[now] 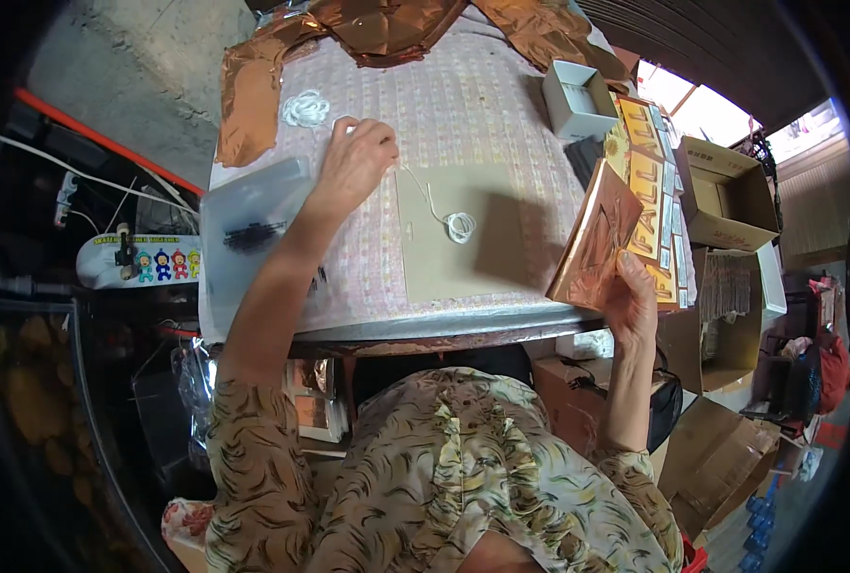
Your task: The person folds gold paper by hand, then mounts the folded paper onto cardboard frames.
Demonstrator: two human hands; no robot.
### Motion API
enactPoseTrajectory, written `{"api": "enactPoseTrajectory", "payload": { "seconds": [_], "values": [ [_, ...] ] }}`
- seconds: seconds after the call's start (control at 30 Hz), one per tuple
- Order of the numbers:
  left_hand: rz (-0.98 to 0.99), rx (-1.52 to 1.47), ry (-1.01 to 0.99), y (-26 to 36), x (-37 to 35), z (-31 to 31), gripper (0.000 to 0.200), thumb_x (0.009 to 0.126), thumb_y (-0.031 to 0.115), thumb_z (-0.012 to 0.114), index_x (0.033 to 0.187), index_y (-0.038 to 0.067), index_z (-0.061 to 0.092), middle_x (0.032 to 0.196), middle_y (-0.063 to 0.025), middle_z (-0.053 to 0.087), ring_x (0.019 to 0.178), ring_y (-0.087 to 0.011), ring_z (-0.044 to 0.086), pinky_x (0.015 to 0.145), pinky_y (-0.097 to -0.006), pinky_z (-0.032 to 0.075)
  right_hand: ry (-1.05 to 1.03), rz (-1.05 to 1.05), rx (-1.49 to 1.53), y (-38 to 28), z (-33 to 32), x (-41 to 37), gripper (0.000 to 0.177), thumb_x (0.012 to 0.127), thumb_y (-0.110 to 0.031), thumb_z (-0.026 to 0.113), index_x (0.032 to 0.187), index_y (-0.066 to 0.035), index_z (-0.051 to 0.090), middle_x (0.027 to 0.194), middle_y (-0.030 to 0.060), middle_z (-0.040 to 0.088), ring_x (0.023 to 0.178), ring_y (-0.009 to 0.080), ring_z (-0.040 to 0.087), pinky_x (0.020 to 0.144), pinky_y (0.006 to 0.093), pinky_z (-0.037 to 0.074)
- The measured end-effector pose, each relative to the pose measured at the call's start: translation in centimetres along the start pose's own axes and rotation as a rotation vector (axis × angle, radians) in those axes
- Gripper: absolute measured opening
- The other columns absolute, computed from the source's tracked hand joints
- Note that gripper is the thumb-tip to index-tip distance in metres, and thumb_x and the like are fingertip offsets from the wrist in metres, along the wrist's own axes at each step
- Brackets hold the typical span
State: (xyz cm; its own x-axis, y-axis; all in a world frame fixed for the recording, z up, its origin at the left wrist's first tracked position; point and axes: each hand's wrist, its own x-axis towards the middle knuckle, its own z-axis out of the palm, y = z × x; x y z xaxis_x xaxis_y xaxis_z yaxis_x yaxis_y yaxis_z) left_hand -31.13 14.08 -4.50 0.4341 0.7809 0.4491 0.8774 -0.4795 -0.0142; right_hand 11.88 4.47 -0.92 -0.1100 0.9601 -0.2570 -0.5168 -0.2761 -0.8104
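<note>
The left hand (356,160) is hovering over the desk (377,100) with its fingers bent together, pinching the end of a thin white cord (459,229). The right hand (632,298) is grasping a copper-coloured packet (595,234) at its lower corner, the thumb pressing on the face while the other fingers are mostly hiding behind it.

From here the packet is looking flat and rectangular, its shiny foil face catching light in reddish patches and creases; it is tilting above the desk's right front edge, just beside some yellow-orange lettered sheets (642,181). The cord is winding into a small loose ring on a plain tan card (430,272), a slack length rising from it to the left hand.

A bigger bundle of white cord (305,109) is lying beyond that hand, near crumpled copper foil (387,29). A clear plastic sheet (243,205) is lying under the left forearm, and a white open box (575,119) is standing at the far right.
</note>
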Motion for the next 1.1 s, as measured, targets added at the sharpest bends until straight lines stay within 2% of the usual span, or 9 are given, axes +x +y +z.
{"api": "enactPoseTrajectory", "payload": {
  "seconds": [0.1, 0.17, 0.27, 0.4, 0.47, 0.6, 0.67, 0.87, 1.1],
  "values": [
    [-0.006, -0.033, -0.010, -0.3, 0.8, 0.2, 0.005, 0.084, 0.014, 0.074, 0.086, 0.010, 0.073, 0.103, -0.0012, 0.071, 0.108, -0.0216, 0.064, 0.096, -0.0457, 0.042, 0.061, -0.021, -0.014, 0.4, -1.5, 0.2, 0.011, 0.098, -0.017, 0.071, 0.100, -0.006, 0.069, 0.088, -0.0002, 0.070, 0.080, 0.0107, 0.068, 0.078, 0.0287, 0.056],
    [-0.216, -0.120, 0.041, -1.5, 0.7, 0.6, 0.009, 0.083, 0.017, 0.073, 0.084, 0.008, 0.072, 0.108, -0.0015, 0.073, 0.107, -0.0229, 0.065, 0.096, -0.0450, 0.042, -0.104, 0.002, 0.068, 0.8, -4.1, 0.8, 0.034, 0.096, -0.012, 0.070, 0.128, -0.002, 0.064, 0.117, 0.0043, 0.071, 0.109, 0.0158, 0.068, 0.104, 0.0376, 0.052],
    [-0.304, -0.266, -0.194, -2.7, 0.4, -0.3, 0.013, 0.084, 0.018, 0.071, 0.088, 0.006, 0.072, 0.111, -0.0052, 0.074, 0.111, -0.0253, 0.065, 0.097, -0.0456, 0.044, -0.077, 0.013, 0.065, 0.7, -3.5, 0.6, 0.032, 0.095, -0.011, 0.070, 0.126, -0.002, 0.065, 0.117, 0.0038, 0.071, 0.109, 0.0153, 0.067, 0.104, 0.0369, 0.052],
    [-0.700, -0.468, -0.027, -5.0, -0.2, -0.3, 0.019, 0.087, 0.019, 0.069, 0.097, 0.004, 0.073, 0.111, -0.0103, 0.075, 0.115, -0.0293, 0.065, 0.099, -0.0428, 0.047, -0.142, 0.025, 0.052, 0.6, -3.0, 0.8, 0.032, 0.095, -0.010, 0.069, 0.126, -0.002, 0.065, 0.118, 0.0036, 0.070, 0.109, 0.0153, 0.067, 0.105, 0.0374, 0.051],
    [-0.888, 0.088, 0.028, -6.4, -0.3, -1.8, 0.024, 0.090, 0.018, 0.066, 0.107, 0.002, 0.074, 0.111, -0.0145, 0.074, 0.113, -0.0321, 0.066, 0.100, -0.0406, 0.050, 0.047, -0.037, -0.011, 0.2, -0.8, 0.3, 0.015, 0.097, -0.018, 0.072, 0.098, -0.004, 0.069, 0.087, 0.0033, 0.070, 0.078, 0.0140, 0.067, 0.075, 0.0300, 0.055],
    [-0.407, -0.237, 0.202, -1.4, -1.4, -2.2, 0.019, 0.090, 0.013, 0.064, 0.103, 0.002, 0.073, 0.109, -0.0170, 0.072, 0.103, -0.0369, 0.067, 0.093, -0.0457, 0.053, 0.001, -0.018, -0.006, 0.4, -1.8, 0.7, 0.013, 0.097, -0.017, 0.071, 0.099, -0.004, 0.069, 0.087, 0.0027, 0.070, 0.078, 0.0134, 0.067, 0.075, 0.0296, 0.055],
    [-0.320, -0.468, 0.149, 3.1, -1.6, -2.3, 0.017, 0.092, 0.016, 0.066, 0.099, 0.004, 0.074, 0.110, -0.0151, 0.071, 0.104, -0.0346, 0.067, 0.093, -0.0456, 0.052, -0.048, 0.043, 0.036, 1.0, -4.3, 1.3, 0.029, 0.094, -0.010, 0.070, 0.122, -0.003, 0.066, 0.112, 0.0020, 0.071, 0.108, 0.0140, 0.066, 0.105, 0.0384, 0.051],
    [-0.430, -0.274, 0.001, 9.9, -3.0, -1.0, 0.011, 0.092, 0.014, 0.066, 0.091, 0.009, 0.075, 0.123, -0.0078, 0.065, 0.117, -0.0274, 0.057, 0.103, -0.0442, 0.040, 0.065, -0.018, 0.017, 0.2, -0.7, 0.4, 0.009, 0.097, -0.014, 0.071, 0.100, -0.006, 0.069, 0.091, -0.0010, 0.071, 0.084, 0.0094, 0.067, 0.082, 0.0273, 0.054],
    [-0.275, -0.462, -0.078, 10.8, -2.6, -0.2, 0.015, 0.094, 0.010, 0.062, 0.102, 0.011, 0.074, 0.137, -0.0091, 0.059, 0.135, -0.0314, 0.048, 0.111, -0.0452, 0.034, 0.046, 0.012, 0.028, 0.4, -1.4, 0.3, 0.008, 0.097, -0.014, 0.071, 0.099, -0.007, 0.069, 0.091, -0.0014, 0.071, 0.084, 0.0094, 0.067, 0.083, 0.0279, 0.054]
  ]
}}
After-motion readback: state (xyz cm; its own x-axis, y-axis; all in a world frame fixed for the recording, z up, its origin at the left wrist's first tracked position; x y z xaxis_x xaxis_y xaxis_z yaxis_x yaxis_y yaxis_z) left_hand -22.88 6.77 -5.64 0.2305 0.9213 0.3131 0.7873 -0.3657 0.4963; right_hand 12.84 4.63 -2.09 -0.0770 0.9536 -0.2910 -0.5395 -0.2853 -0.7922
